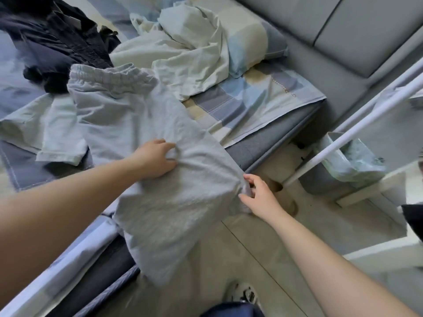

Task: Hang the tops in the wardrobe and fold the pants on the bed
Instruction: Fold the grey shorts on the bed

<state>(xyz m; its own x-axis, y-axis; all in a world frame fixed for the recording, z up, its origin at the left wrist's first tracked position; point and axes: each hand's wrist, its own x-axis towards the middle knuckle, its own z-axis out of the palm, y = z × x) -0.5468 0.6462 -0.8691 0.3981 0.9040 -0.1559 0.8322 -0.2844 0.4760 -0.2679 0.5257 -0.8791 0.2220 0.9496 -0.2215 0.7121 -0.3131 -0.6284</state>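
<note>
Light grey pants (pixel 142 124) with an elastic waistband lie across the bed (pixel 263 104), their legs hanging over the bed's edge toward the floor. My left hand (pixel 158 159) pinches a fold of the fabric at mid-leg. At the right edge of the same leg, over the bed's corner, my right hand (pixel 256 193) pinches the cloth between thumb and fingers. A pale green top (pixel 55 131) lies to the left, partly under the pants. Dark clothes (pixel 59 35) are heaped at the far left of the bed.
A crumpled pale sheet (pixel 190 46) and a patchwork pillow (pixel 258 40) lie by the grey padded headboard (pixel 343 30). A white rail (pixel 343 143) slants at the right, with a lined bin (pixel 350 161) beneath it. Tiled floor (pixel 251 259) and my shoe (pixel 242 291) are below.
</note>
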